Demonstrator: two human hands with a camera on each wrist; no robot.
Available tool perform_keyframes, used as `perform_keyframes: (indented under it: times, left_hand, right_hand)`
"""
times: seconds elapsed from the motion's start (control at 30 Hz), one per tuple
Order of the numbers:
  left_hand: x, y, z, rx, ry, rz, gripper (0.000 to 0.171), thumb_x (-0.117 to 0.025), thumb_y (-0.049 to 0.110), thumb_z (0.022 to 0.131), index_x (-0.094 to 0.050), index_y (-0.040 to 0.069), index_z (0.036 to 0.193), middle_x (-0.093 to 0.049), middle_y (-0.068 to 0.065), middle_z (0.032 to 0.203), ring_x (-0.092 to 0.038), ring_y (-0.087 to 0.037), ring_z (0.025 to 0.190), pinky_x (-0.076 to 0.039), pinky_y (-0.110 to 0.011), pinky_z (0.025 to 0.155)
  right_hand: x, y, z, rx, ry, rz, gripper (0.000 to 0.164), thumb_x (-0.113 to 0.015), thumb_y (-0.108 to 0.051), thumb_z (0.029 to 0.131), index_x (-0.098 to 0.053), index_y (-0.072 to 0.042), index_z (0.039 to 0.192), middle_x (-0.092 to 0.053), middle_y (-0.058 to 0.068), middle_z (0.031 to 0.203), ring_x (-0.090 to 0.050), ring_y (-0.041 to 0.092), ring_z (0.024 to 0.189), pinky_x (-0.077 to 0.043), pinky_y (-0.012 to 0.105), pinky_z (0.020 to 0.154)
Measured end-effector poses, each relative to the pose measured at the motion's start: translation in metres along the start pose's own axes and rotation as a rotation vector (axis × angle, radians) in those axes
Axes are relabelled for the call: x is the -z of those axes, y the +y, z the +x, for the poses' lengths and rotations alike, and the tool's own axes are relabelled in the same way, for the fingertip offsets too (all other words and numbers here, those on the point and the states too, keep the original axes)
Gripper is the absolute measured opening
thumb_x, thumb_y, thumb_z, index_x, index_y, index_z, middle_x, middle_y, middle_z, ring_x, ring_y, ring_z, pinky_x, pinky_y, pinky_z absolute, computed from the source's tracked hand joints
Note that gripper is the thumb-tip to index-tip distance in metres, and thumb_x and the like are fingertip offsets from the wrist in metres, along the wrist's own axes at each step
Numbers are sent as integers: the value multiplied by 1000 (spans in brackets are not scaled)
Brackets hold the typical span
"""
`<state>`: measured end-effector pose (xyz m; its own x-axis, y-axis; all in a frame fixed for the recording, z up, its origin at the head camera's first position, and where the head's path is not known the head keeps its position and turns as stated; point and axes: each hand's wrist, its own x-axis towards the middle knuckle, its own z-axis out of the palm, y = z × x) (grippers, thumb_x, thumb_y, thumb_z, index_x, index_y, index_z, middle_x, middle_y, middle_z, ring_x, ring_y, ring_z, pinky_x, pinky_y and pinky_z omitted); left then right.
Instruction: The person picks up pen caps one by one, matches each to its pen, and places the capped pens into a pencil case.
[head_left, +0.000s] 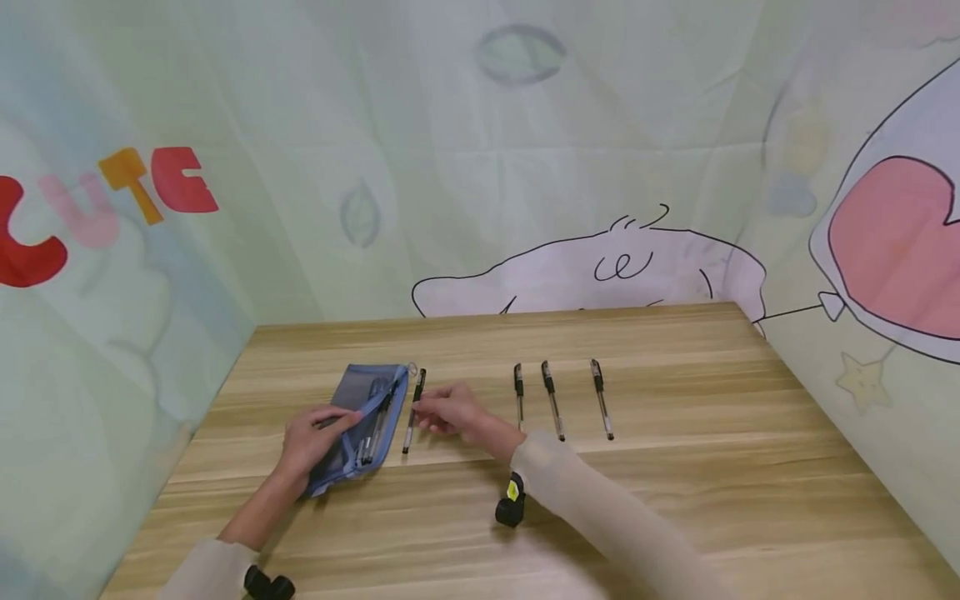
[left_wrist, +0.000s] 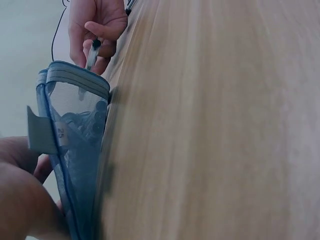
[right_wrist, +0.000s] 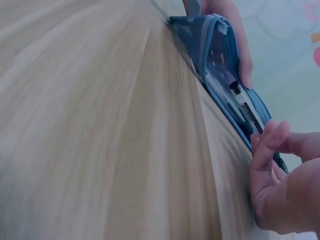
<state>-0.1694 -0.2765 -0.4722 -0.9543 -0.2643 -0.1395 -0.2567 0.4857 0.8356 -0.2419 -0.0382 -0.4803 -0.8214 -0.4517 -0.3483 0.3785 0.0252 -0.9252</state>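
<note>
A blue zip pouch (head_left: 351,382) with see-through mesh lies on the left of the table, several pens (head_left: 372,433) showing inside it. My left hand (head_left: 313,437) holds the pouch by its zipped edge, and the mouth gapes in the right wrist view. Just right of the pouch, my right hand (head_left: 453,408) pinches a black-capped clear pen (head_left: 408,435). In the right wrist view that pen (right_wrist: 245,102) stands alongside the pouch's open mouth; whether its end is inside I cannot tell. The left wrist view shows the pouch (left_wrist: 77,77) from its side, partly hiding the left fingers.
To the right lie three more black-capped pens: one (head_left: 519,383) nearest my right forearm, one (head_left: 552,398) beside it, and another (head_left: 602,400) farther right. The wooden table (head_left: 675,517) meets a printed cloth backdrop (head_left: 450,167) behind and at both sides.
</note>
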Motion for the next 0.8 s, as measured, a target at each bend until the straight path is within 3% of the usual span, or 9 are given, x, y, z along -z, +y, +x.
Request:
perform_keyframes:
  times: [0.17,0.37,0.6,0.8]
  left_hand:
    - [-3,2,1,19,7,-6,49,-77,41,91,-73,1,120,-56,-24,142,-49,-37,132,-36,-52,112]
    - [-5,3,0,40,30,-13,49,-78,41,90,-73,2,120,-57,-23,141,-49,-36,133,-35,-51,113]
    - [-5,4,2,36,27,11,48,-76,41,91,-73,2,119,-55,-24,142,-48,-36,131,-34,-49,109]
    - [-4,4,1,38,26,14,48,-76,41,91,-74,2,119,-56,-24,142,-48,-36,132,-34,-52,111]
  right_hand:
    - [-9,1,4,6,23,24,36,-68,-2,94,-63,10,127,-69,1,70,-59,2,52,-49,13,48]
    - [-22,2,10,27,48,8,30,-68,1,93,-65,10,121,-70,5,70,-58,3,50,-49,14,46]
    - [-37,3,16,70,99,-85,19,-70,1,92,-69,8,109,-76,26,88,-57,5,46,-45,15,42]
    - [-45,3,17,93,130,-130,18,-73,-4,92,-70,6,107,-77,25,91,-56,4,43,-43,14,40]
